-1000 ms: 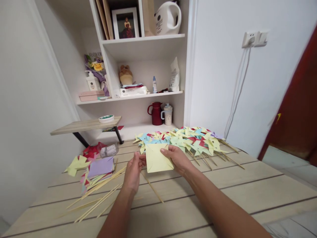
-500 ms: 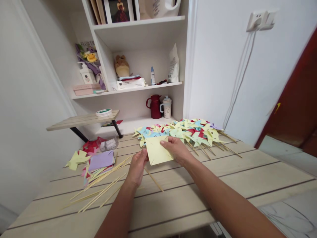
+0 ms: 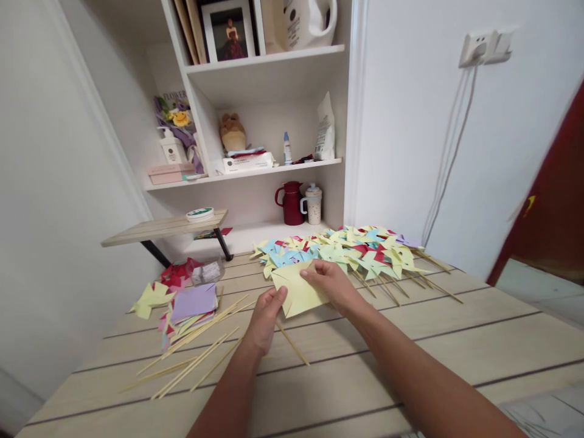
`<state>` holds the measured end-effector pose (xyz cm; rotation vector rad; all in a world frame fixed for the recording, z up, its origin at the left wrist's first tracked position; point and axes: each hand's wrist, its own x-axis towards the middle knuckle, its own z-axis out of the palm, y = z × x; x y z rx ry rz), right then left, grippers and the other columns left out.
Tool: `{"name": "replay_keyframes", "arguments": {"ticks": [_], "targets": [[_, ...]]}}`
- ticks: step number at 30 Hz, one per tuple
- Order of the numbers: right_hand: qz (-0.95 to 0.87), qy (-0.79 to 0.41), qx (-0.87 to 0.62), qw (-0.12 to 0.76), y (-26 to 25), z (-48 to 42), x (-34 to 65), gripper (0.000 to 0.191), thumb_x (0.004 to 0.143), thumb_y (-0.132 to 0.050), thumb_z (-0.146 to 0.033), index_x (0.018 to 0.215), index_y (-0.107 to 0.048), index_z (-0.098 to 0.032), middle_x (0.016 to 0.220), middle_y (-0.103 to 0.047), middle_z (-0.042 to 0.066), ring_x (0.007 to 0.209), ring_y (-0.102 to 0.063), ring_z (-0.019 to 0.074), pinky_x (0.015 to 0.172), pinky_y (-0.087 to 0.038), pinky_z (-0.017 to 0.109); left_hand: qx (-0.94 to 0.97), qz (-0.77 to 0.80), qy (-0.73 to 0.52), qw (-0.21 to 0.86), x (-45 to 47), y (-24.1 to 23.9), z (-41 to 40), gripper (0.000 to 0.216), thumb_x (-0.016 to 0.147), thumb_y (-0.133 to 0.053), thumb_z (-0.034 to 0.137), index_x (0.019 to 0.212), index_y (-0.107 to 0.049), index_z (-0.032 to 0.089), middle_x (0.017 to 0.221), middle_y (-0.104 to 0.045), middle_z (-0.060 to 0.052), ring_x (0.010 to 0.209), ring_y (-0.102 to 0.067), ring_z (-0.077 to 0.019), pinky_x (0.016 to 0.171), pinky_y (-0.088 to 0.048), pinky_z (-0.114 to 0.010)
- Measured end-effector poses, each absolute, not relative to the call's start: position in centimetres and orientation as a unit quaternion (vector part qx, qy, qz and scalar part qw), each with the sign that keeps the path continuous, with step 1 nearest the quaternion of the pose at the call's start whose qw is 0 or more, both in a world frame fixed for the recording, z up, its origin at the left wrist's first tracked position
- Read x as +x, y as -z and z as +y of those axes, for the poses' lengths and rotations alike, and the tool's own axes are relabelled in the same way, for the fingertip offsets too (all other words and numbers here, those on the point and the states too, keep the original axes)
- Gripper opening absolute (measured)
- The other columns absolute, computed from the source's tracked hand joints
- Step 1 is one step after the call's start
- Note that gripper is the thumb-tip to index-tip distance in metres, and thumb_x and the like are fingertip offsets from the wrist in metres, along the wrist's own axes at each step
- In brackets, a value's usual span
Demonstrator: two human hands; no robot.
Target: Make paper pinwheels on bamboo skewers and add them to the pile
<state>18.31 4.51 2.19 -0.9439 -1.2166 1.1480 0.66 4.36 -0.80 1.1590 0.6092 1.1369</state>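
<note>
Between my hands is a pale yellow paper square (image 3: 298, 295) with slits cut in from its corners. My left hand (image 3: 266, 316) pinches its left edge, thumb on top. On the upper right part of the sheet, my right hand (image 3: 329, 281) grips with its thumb across the face and fingers behind. Below the paper a single wooden stick (image 3: 293, 344) lies on the table. Beyond it, a heap of finished paper pinwheels (image 3: 337, 252) on sticks spreads in yellow, blue, green and red.
Left of my hands are loose wooden sticks (image 3: 196, 365), a stack of coloured paper squares (image 3: 194, 302), a yellow pinwheel piece (image 3: 150, 299) and a clear box (image 3: 207, 272). A small raised stand (image 3: 164, 227) is behind them. A red jug (image 3: 292, 204) and a cup (image 3: 313, 205) stand at the back.
My left thumb has moved onto the face of the paper near its left edge, and the sheet has tilted slightly. The whole scene sits lower and further right as the camera shifted.
</note>
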Motion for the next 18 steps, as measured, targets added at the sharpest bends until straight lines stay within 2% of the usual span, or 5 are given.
{"name": "replay_keyframes", "arguments": {"ticks": [7, 14, 16, 18], "targets": [[-0.528, -0.495, -0.405, 0.559, -2.29, 4.44, 18.29, 0.029, 0.071, -0.075, -0.044, 0.071, -0.06, -0.019, 0.062, -0.062, -0.001, 0.052, -0.054, 0.0135, 0.052, -0.04, 0.027, 0.503, 0.26, -0.511, 0.647, 0.67, 0.43, 4.21, 0.045, 0.081, -0.073, 0.044, 0.11, -0.073, 0.01, 0.107, -0.075, -0.016, 0.107, -0.067, -0.0302, 0.097, -0.048, -0.04], [-0.523, -0.49, -0.405, 0.568, -2.43, 4.29, 18.05, 0.037, 0.074, -0.071, -0.053, 0.07, -0.056, -0.02, 0.06, -0.059, -0.002, 0.05, -0.051, 0.0125, 0.05, -0.037, 0.025, 0.516, 0.292, -0.5, 0.631, 0.71, 0.98, 4.39, 0.041, 0.077, -0.075, 0.047, 0.095, -0.077, 0.01, 0.093, -0.077, -0.014, 0.087, -0.07, -0.0268, 0.088, -0.05, -0.037], [-0.511, -0.489, -0.393, 0.587, -2.61, 4.21, 17.96, 0.037, 0.078, -0.066, -0.057, 0.075, -0.059, -0.021, 0.065, -0.062, -0.001, 0.054, -0.054, 0.0141, 0.053, -0.04, 0.026, 0.509, 0.306, -0.518, 0.616, 0.75, 1.21, 4.67, 0.041, 0.076, -0.076, 0.048, 0.091, -0.078, 0.011, 0.089, -0.077, -0.013, 0.083, -0.069, -0.0252, 0.085, -0.049, -0.036], [-0.505, -0.469, -0.391, 0.61, -2.72, 4.27, 17.97, 0.039, 0.081, -0.063, -0.059, 0.087, -0.064, -0.021, 0.08, -0.069, 0.002, 0.069, -0.062, 0.0183, 0.063, -0.046, 0.029, 0.502, 0.329, -0.556, 0.575, 0.66, 1.34, 4.98, 0.041, 0.075, -0.075, 0.051, 0.086, -0.077, 0.012, 0.084, -0.075, -0.01, 0.078, -0.066, -0.0232, 0.08, -0.048, -0.034]]}}
